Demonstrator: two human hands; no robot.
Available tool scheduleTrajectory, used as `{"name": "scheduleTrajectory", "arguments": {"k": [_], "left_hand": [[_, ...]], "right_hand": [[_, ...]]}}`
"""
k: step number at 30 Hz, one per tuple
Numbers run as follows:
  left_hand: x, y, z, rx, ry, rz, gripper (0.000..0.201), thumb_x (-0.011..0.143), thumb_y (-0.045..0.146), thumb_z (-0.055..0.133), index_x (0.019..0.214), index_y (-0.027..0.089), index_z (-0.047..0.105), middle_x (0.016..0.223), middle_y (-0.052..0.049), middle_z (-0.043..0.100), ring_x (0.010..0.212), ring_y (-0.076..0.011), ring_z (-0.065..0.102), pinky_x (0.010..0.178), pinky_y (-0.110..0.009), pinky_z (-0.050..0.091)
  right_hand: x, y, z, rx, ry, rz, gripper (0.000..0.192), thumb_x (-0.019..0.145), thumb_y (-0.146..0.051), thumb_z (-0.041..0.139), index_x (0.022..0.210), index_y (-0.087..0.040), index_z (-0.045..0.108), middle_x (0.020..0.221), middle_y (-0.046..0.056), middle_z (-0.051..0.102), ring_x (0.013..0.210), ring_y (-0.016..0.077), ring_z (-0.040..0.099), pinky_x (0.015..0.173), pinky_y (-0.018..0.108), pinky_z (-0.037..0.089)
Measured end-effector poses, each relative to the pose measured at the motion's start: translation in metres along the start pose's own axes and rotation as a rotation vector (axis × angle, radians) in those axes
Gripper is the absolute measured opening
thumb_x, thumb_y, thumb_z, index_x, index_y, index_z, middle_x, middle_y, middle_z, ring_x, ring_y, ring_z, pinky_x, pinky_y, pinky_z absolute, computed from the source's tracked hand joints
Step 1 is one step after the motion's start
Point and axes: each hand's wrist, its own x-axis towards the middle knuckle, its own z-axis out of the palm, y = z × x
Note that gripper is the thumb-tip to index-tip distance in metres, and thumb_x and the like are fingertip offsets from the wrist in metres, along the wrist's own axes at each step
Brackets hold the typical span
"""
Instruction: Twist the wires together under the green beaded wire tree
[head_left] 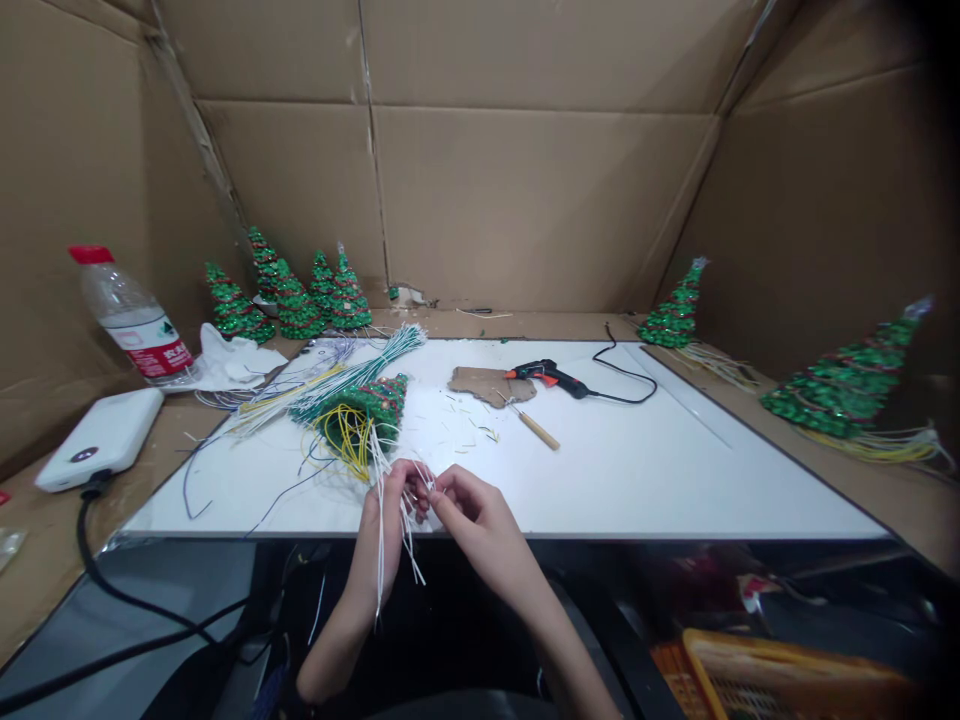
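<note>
My left hand (pixel 386 510) and my right hand (pixel 469 510) meet at the near edge of the white board (pixel 637 470). Both pinch a bundle of thin white wires (pixel 397 545) that hang down past the edge. These wires run up to a small green beaded tree (pixel 367 405) lying on its side, with yellow wires (pixel 349 435) spilling from its base just beyond my left hand.
A black and orange glue gun (pixel 547 377) rests on a cardboard scrap, a wooden-handled awl (pixel 534 425) beside it. Finished beaded trees stand back left (pixel 296 300) and right (pixel 844 385). Water bottle (pixel 131 320), white power bank (pixel 101 440), orange basket (pixel 795 680). Cardboard walls enclose the desk.
</note>
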Motion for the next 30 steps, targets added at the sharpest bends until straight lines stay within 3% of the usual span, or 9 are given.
{"name": "scheduleTrajectory", "arguments": {"k": [8,17,30], "left_hand": [[-0.002,-0.0027,-0.0001,0.041,-0.067,0.113,0.028,0.084,0.042,0.043,0.076,0.02,0.058,0.067,0.0,0.053,0.061,-0.0138,0.046,0.061,-0.023,0.039],[-0.0012,-0.002,-0.0014,0.02,-0.117,0.095,0.027,0.086,0.038,0.039,0.077,0.02,0.057,0.068,0.001,0.052,0.06,-0.0122,0.045,0.06,-0.022,0.039],[0.0032,-0.0035,-0.0009,0.031,-0.115,0.084,0.02,0.077,0.037,0.056,0.072,0.018,0.056,0.064,0.003,0.052,0.061,-0.0118,0.049,0.06,-0.022,0.041]], "right_hand": [[-0.0002,0.0015,0.001,0.032,-0.007,-0.004,0.018,0.085,-0.031,0.047,0.076,-0.017,0.052,0.067,-0.001,0.053,0.061,0.0112,0.046,0.057,0.021,0.036],[-0.0005,-0.0007,0.0024,0.075,-0.011,0.009,0.019,0.085,-0.032,0.046,0.074,-0.017,0.049,0.067,-0.002,0.052,0.061,0.0113,0.046,0.058,0.021,0.036],[0.0007,0.0038,0.0042,0.125,0.018,0.033,0.019,0.083,-0.033,0.049,0.071,-0.018,0.046,0.067,-0.001,0.053,0.059,0.0113,0.044,0.055,0.022,0.034]]}}
